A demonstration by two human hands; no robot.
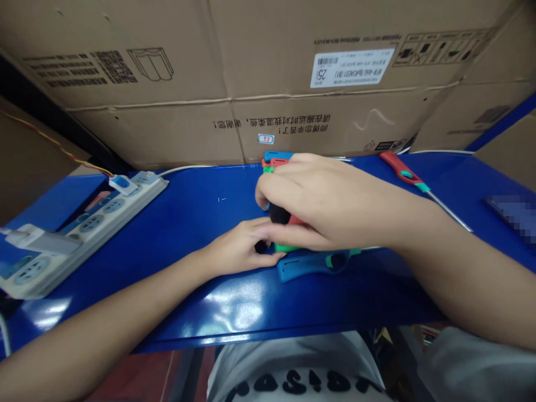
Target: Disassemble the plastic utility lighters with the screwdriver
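Observation:
Several long-necked lighters lie side by side, handles to the left and metal necks to the right. At the near side is a blue lighter (307,264). Beside it shows the end of a green lighter (285,247), with a bit of red handle behind. My left hand (243,245) rests on the shelf, its thumb and fingertips against the green lighter's end. Above the row bends my right hand (318,195), thumb and fingers curled round a black-handled piece (278,214), likely another lighter. That hand hides most of the row. At the far side another blue lighter (278,156) peeks out.
A red lighter (400,169) lies apart to the right, near a dark, blurred-out flat object (515,218). A white power strip (100,229) with plugs stands left. Cardboard (167,123) walls the back of the blue shelf (188,312). Two tiny white bits lie mid-shelf.

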